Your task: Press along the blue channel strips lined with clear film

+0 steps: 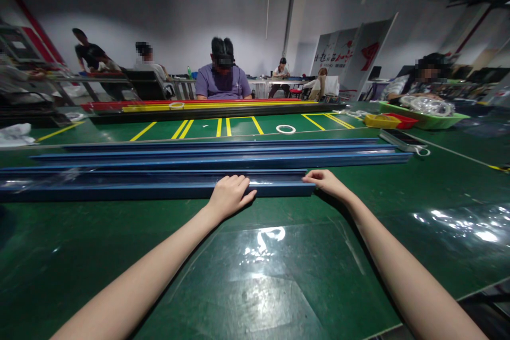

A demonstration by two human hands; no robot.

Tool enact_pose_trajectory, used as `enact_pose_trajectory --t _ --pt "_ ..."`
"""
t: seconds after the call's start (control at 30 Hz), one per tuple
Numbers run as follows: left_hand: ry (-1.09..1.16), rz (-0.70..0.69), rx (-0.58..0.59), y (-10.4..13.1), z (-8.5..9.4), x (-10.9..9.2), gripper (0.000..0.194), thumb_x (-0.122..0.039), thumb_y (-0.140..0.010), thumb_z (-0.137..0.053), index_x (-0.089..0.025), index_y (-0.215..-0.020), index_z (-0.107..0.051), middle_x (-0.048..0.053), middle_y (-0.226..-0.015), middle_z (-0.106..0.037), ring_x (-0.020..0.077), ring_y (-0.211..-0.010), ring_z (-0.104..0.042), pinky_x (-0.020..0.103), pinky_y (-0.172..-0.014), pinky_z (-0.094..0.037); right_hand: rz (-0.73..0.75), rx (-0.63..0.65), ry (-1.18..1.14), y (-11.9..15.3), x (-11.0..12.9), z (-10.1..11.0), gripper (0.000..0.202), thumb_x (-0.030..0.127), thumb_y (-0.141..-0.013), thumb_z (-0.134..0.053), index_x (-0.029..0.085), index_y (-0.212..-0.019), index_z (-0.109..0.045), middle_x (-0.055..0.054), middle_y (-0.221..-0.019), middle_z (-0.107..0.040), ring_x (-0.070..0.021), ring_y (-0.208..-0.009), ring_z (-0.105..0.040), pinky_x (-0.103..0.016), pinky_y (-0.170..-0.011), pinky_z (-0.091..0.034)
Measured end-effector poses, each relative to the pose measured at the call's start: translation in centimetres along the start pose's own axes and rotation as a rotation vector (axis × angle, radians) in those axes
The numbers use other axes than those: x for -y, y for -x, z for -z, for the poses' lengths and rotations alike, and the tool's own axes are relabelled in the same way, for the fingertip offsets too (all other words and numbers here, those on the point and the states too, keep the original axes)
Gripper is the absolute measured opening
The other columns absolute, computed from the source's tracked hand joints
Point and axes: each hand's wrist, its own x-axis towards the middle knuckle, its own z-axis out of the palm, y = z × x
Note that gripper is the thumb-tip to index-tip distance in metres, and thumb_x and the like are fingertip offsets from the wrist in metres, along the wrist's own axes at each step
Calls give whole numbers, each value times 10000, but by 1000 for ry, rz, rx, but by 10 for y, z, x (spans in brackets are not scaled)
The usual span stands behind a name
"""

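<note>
A long blue channel strip (279, 189) with an open top lies across the green table in front of me, its right end near my right hand. My left hand (231, 195) is closed over this strip, fingers reaching across into its trough and thumb along the near wall. At the right end of the strip, my right hand (325, 183) has thumb and forefinger pinched together at the trough's edge. What sits between those fingertips is too small to make out. Shiny clear film (71, 175) shows on the strip's left part.
More blue strips (247, 158) lie behind. Farther back are red, yellow (223, 108) and black strips, a white ring (286, 129), a phone (403, 139) and a green tray (442, 119). Clear sheeting (255, 276) covers the near table (119, 234). A person (223, 81) sits opposite.
</note>
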Motion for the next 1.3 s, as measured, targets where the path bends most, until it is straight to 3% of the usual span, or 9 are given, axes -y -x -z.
enact_pose_trajectory --t 1.3 --pt "26 6 9 -1 1 0 333 -405 -861 -349 -166 -710 -524 46 -681 -575 163 -639 -515 279 -563 -317 -8 -6 -24 3 6 -1 403 565 -603 -590 162 -627 -575 7 -581 -527 -106 -541 -440 -247 -532 -316"
